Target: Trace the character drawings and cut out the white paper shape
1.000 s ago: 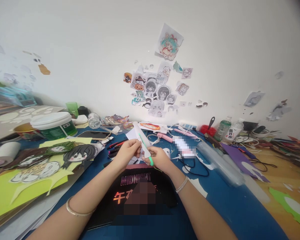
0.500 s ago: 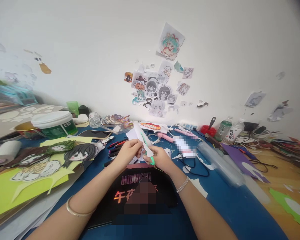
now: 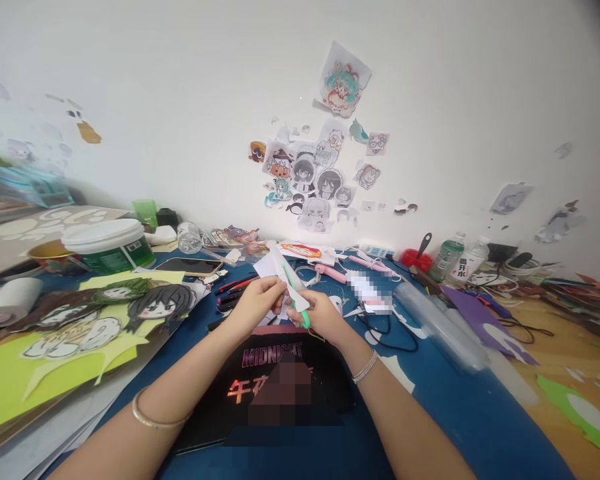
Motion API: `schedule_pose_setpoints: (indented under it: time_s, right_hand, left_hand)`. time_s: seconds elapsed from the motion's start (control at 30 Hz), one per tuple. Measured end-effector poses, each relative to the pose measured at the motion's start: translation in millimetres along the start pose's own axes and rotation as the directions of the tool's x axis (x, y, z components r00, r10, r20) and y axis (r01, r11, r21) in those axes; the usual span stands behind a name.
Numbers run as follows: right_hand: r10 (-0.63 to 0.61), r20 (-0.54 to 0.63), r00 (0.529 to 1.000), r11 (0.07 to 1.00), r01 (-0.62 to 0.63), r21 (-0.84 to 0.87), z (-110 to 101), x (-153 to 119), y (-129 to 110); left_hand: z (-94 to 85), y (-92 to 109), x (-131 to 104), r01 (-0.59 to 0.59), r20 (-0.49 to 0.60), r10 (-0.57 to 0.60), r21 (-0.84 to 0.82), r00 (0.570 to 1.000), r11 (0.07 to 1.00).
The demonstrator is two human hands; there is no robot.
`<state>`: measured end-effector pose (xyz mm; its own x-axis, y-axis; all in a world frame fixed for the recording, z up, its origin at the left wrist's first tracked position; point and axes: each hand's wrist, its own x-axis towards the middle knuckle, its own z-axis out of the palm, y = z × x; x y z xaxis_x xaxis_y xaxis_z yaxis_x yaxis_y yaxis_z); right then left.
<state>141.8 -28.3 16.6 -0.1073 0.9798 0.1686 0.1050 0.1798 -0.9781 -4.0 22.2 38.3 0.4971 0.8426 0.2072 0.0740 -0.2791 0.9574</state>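
Note:
At the centre, my left hand [image 3: 263, 301] pinches a piece of white paper [image 3: 283, 263] that stands up between the two hands. My right hand [image 3: 319, 312] is closed round the green handle of a pair of scissors [image 3: 306, 319], whose blades point up and away along the paper. Both hands hang just above the far edge of a black printed folder [image 3: 215, 400] marked "MIDNIGHT". Part of the folder's front is blurred out.
Markers [image 3: 233, 293] and a phone [image 3: 190, 267] lie left of the hands, near a white-lidded tub [image 3: 105, 233] and yellow paper with drawings [image 3: 10, 387]. To the right are cables, a clear plastic roll [image 3: 440, 327], purple paper [image 3: 480, 320] and bottles [image 3: 450, 257].
The white paper between my hands has shifted slightly to the right and tilted. Both hands keep nearly the same place and hold.

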Motion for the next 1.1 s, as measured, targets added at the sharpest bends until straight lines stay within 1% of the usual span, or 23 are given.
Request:
schedule_pose_setpoints:
  time_s: [0.1, 0.23, 0.3, 0.37, 0.43, 0.5, 0.53, 0.6, 0.8, 1.0, 1.1]
  right_hand:
    - [0.011, -0.015, 1.000, 1.000, -0.011, -0.014, 1, 0, -1]
    - [0.023, -0.018, 1.000, 1.000, -0.022, 0.013, 3, 1, -1]
    - [0.023, -0.019, 1.000, 0.999, -0.023, 0.025, 3, 1, 0]
    - [0.021, -0.019, 1.000, 0.999, -0.020, 0.030, 3, 1, 2]
    - [0.021, -0.015, 1.000, 0.999, -0.021, 0.035, 3, 1, 2]
    - [0.026, -0.011, 1.000, 0.999, -0.026, 0.043, 3, 1, 3]
    - [0.028, -0.011, 1.000, 0.999, -0.028, 0.047, 3, 1, 3]
    - [0.032, -0.020, 0.999, 0.998, -0.031, 0.056, 4, 1, 3]
    - [0.038, -0.044, 0.998, 0.997, -0.035, 0.072, 4, 2, 10]
    - [0.011, -0.041, 0.999, 0.996, -0.007, 0.086, 2, 2, 14]
    - [0.029, -0.039, 0.999, 0.997, -0.026, 0.069, 2, 2, 13]
  left_hand:
    - [1.4, 2, -1, -0.005, -0.005, 0.005, -0.008, 1.000, 1.000]
    - [2.7, 4, -2, 0.001, -0.019, -0.001, -0.002, 1.000, 1.000]
    - [2.0, 3, -2, -0.003, -0.043, 0.005, 0.041, 0.999, 0.999]
    - [0.4, 1, -1, -0.038, -0.097, 0.052, 0.135, 0.994, 0.990]
    - [-1.2, -2, -1, -0.097, -0.146, 0.135, 0.241, 0.980, 0.966]
    - [-2.2, -3, 0, -0.137, -0.161, 0.192, 0.298, 0.968, 0.944]
    - [-2.3, -4, 0, -0.143, -0.157, 0.198, 0.304, 0.968, 0.942]
    - [-1.9, -4, 0, -0.129, -0.149, 0.177, 0.285, 0.973, 0.950]
    - [-0.2, -5, 1, -0.076, -0.127, 0.095, 0.149, 0.987, 0.986]
    - [0.8, -2, 0, -0.052, -0.124, 0.064, 0.097, 0.990, 0.994]
    - [1.4, -2, 0, -0.042, -0.128, 0.052, 0.080, 0.990, 0.996]
